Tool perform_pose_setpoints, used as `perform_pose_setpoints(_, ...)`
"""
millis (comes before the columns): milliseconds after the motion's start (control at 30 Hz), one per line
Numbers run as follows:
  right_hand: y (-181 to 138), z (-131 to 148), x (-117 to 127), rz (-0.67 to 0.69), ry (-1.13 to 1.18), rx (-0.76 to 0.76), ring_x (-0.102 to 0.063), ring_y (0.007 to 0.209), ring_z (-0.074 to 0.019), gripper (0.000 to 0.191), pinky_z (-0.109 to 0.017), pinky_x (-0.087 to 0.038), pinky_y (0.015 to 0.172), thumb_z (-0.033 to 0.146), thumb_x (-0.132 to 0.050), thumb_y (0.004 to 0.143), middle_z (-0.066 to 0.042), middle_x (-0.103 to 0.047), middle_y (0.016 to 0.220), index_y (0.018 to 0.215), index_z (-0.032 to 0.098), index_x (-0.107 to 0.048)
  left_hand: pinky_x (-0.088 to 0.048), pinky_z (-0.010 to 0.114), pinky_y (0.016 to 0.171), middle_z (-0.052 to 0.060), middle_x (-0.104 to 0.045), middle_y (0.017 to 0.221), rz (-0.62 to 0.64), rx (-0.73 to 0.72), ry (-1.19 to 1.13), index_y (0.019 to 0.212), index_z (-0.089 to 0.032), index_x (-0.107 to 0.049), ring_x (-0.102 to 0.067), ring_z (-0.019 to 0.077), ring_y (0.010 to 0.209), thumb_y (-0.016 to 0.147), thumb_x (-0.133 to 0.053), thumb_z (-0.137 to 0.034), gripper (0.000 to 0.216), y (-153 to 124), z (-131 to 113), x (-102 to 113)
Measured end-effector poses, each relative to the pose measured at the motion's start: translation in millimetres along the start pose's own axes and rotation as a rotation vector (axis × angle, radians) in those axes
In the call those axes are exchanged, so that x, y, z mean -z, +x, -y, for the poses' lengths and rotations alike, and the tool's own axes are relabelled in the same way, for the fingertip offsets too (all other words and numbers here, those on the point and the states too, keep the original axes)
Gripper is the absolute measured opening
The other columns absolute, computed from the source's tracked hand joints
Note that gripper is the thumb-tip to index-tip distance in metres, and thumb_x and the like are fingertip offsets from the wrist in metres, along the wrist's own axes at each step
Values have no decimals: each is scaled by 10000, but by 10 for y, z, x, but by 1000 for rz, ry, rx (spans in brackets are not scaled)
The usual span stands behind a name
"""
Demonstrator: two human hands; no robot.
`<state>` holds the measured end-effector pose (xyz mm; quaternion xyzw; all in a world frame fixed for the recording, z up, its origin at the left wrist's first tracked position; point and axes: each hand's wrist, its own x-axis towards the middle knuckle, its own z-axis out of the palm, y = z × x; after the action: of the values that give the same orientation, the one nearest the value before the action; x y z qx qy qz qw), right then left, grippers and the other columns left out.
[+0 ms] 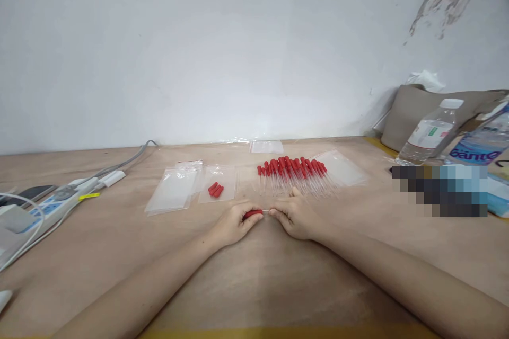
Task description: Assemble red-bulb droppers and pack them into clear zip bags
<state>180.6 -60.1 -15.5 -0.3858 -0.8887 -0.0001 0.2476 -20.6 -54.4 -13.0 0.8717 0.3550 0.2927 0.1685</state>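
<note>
My left hand (238,222) is closed round a red rubber bulb (253,213). A thin clear tube (266,212) runs from the bulb to my right hand (292,216), whose thumb and forefinger pinch it. The two hands face each other low over the table, fingertips a short gap apart. Behind my right hand lies a row of droppers (294,169) with red bulbs and clear tubes, bulbs toward the wall. Beyond my left hand, a few loose red bulbs (216,189) rest on a clear zip bag (230,175).
More clear zip bags (170,188) lie at left and another stack (344,168) at right. A power strip (59,206) with cables is far left. A water bottle (429,135), a grey bin (401,111) and a blurred-out patch (441,190) stand at right.
</note>
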Motion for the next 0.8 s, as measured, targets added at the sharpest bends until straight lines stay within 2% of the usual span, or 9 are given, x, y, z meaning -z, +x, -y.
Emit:
perform_pose_setpoints(133,4,-10,8,69,-1,3,-463,574,-103,288,-293,-225,691,243,-340,896,-2,-629,679,790,182,-601,-421,240,652,29,-618,754,35,-30,32,862,-170,-630,-549,133,699,845,-472,-282,195,22,8,-1)
perform_pose_setpoints(233,6,27,81,69,-55,10,-492,651,-122,304,-295,-240,687,257,-340,897,-34,-627,733,782,169,-607,-436,251,673,33,-622,770,38,-26,36,901,-175,-628,-558,141,719,857,-453,-291,215,43,20,5)
perform_pose_setpoints(367,3,1,160,18,-92,-17,-511,758,-154,271,-287,-286,682,288,-412,864,-46,-615,769,757,184,-637,-426,295,805,55,-598,983,-49,-88,69,1072,-202,-559,-541,172,898,812,-526,-335,294,29,61,51)
perform_pose_setpoints(467,45,-187,222,-58,36,-244,-535,688,-138,257,-255,-339,631,294,-423,841,-28,-635,762,771,202,-653,-382,340,880,63,-560,1048,-194,-73,180,1123,-212,-517,-489,200,994,774,-573,-346,379,3,155,119)
perform_pose_setpoints(533,109,-372,288,-149,113,-476,-549,635,-136,272,-239,-358,584,330,-433,817,-26,-648,718,733,197,-655,-383,344,863,54,-572,983,-282,-22,249,1051,-214,-554,-496,198,956,793,-542,-328,282,-3,250,170)
perform_pose_setpoints(633,223,-624,387,-266,64,-759,-576,683,-167,251,-246,-360,578,347,-466,769,-39,-658,707,707,193,-654,-380,336,843,45,-577,946,-406,70,345,942,-213,-598,-500,197,925,793,-527,-303,188,9,403,241)
perform_pose_setpoints(733,302,-744,398,-291,-24,-943,-584,752,-208,259,-267,-345,575,387,-469,753,-55,-664,762,743,208,-656,-347,356,859,34,-585,953,-524,200,442,880,-221,-617,-487,210,947,778,-535,-291,148,16,526,305)
perform_pose_setpoints(800,318,-758,347,-283,-55,-983,-585,782,-219,250,-281,-344,596,384,-466,750,-57,-664,808,797,219,-649,-331,374,857,28,-589,954,-564,294,490,862,-234,-622,-476,225,966,773,-536,-301,140,9,585,343)
